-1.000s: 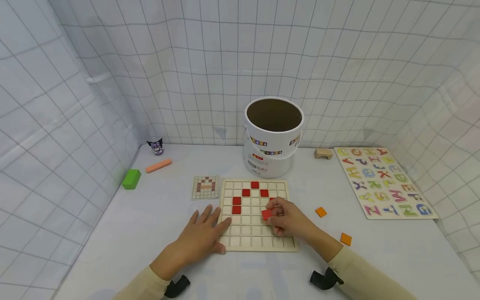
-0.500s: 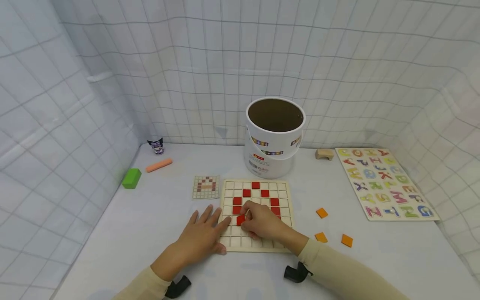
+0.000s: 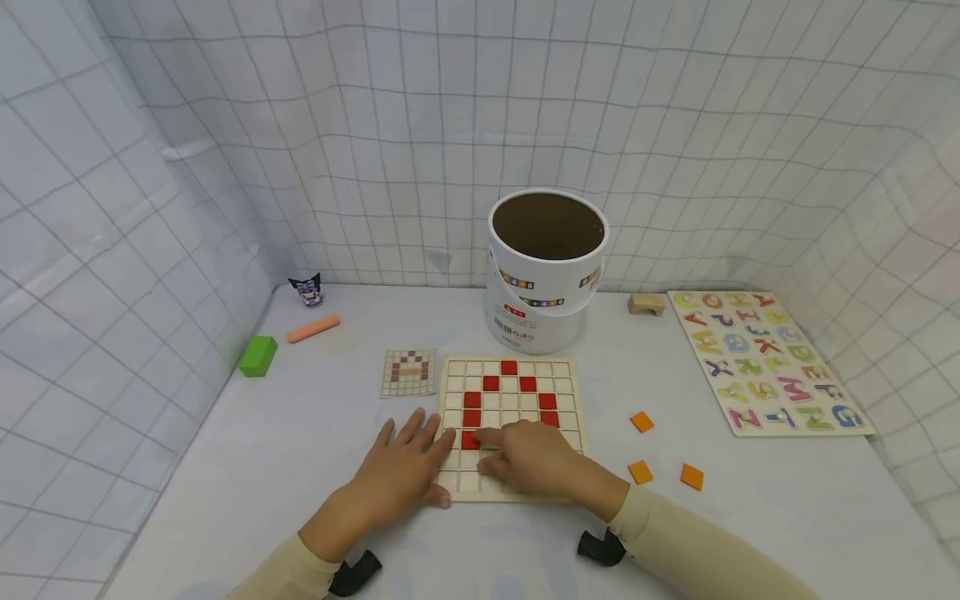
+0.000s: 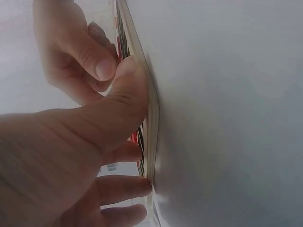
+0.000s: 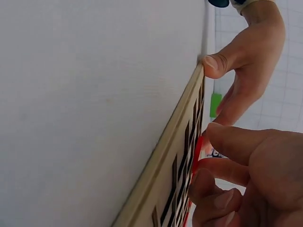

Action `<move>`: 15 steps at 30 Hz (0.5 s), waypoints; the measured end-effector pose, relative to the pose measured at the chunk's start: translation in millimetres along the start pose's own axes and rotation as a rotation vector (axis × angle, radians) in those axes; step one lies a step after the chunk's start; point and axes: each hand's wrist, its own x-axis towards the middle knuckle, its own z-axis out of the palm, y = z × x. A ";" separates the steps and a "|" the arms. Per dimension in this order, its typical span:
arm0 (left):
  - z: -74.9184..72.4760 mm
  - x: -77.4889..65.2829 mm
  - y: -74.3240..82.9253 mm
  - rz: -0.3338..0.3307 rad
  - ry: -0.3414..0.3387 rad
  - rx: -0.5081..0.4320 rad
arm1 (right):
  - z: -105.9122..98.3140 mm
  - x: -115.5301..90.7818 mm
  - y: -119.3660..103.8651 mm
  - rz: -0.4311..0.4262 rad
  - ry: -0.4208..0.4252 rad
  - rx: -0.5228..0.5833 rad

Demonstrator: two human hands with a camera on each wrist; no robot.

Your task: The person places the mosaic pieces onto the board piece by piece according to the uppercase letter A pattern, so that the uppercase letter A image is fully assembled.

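A wooden grid board [image 3: 467, 482] lies flat on the table, with red square tiles set in an arch of cells. My left hand [image 3: 393, 477] rests spread at the board's left edge, its thumb at the near corner. Over the lower middle of the board, my right hand [image 3: 534, 457] presses its index finger on a red tile [image 3: 469, 441], the lowest in the left column. In the right wrist view, that index finger touches the red tile [image 5: 197, 153] and the thumb stands apart from it. The right hand hides several cells. Beyond the left hand lies a small pattern card [image 3: 408, 388].
Three orange tiles [image 3: 641, 472] lie right of the board. Behind stands a white bucket [image 3: 536, 325]. A wooden block [image 3: 647, 304] and an alphabet board [image 3: 780, 375] are at the right. Far left sit a green block [image 3: 258, 357], an orange stick [image 3: 313, 328] and a figurine [image 3: 307, 290].
My right hand carried the red tile leftward across the board, set it down below the left column, and now presses it with one finger. My left hand stays in place.
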 end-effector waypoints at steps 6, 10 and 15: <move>0.3 -0.2 0.2 0.023 0.015 -0.003 | -9.4 -16.7 18.1 0.000 0.013 0.067; 0.4 -0.3 0.3 0.032 0.023 -0.003 | -27.0 -44.6 57.4 0.061 0.135 0.217; 0.7 0.2 -1.0 0.033 0.017 -0.001 | -51.0 -88.8 114.9 0.239 0.268 0.319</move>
